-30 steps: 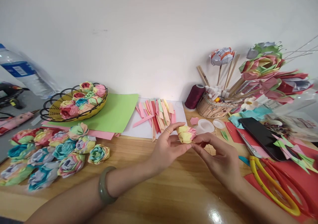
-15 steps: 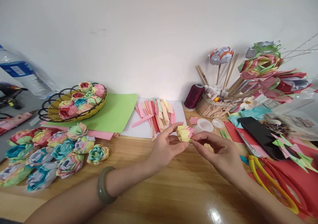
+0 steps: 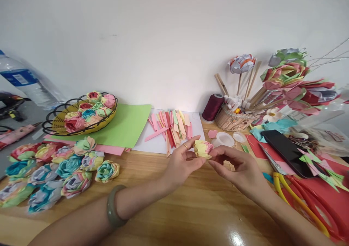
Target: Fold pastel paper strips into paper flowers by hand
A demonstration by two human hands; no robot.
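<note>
A small yellow paper flower (image 3: 201, 149) with pink petal tips is held above the wooden table, near the middle of the view. My left hand (image 3: 180, 166) grips it from the left, thumb below and fingers behind; a ring is on one finger and a green bangle (image 3: 113, 206) circles the wrist. My right hand (image 3: 237, 166) meets the flower's right side with bent index finger and thumb, the tips close together at its lower edge. Behind the hands lie folded paper strips (image 3: 173, 126) in pink, red, peach and green on white paper.
Finished paper flowers (image 3: 68, 166) cover the left of the table, near a yellow basket (image 3: 58, 124) of more flowers on green paper (image 3: 133, 124). To the right are a thread spool (image 3: 212, 107), a stick holder (image 3: 234, 118), a phone (image 3: 286, 153) and large scissors (image 3: 305, 206).
My right thumb and index finger have parted slightly and shifted at the flower's lower right edge. The flower stays in my left hand, almost in place. The view has tilted up a little.
</note>
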